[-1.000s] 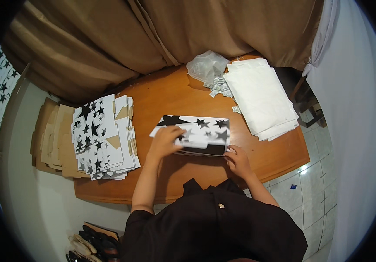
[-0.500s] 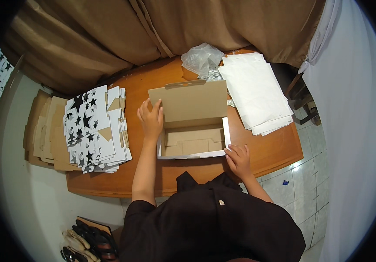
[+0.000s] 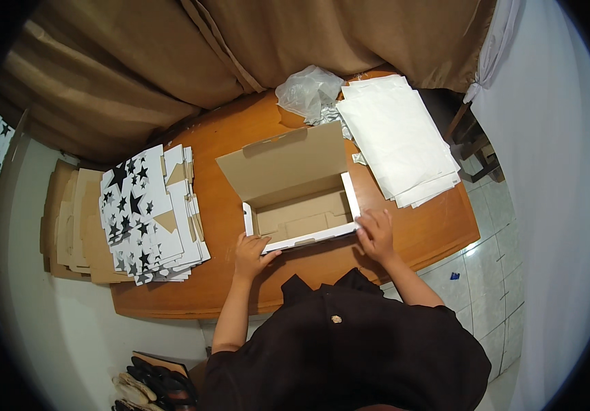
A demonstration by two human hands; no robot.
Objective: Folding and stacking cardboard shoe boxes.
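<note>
An open cardboard box [image 3: 302,236], brown inside with white outer edges, sits in front of me on the table, turned slightly at an angle. Its hinged lid [image 3: 288,161] stands raised on the far side. The inside holds nothing but its folded bottom flaps. My left hand [image 3: 252,257] grips the near left corner, thumb along the front wall. At the near right corner, my right hand [image 3: 377,235] has its fingers closed on the box edge.
Flat star-printed cardboard sheets [image 3: 144,219] are stacked at the left beside plain brown cardboard [image 3: 79,226]. White sheets [image 3: 397,140] lie at the far right of the wooden table [image 3: 223,219]. A crumpled clear plastic bag [image 3: 308,92] rests behind the box. Shoes [image 3: 161,380] stand at lower left.
My left hand has left the lid's left edge and come down to the box's near left corner. The box has turned a little counterclockwise, while my right hand stays at its right corner.
</note>
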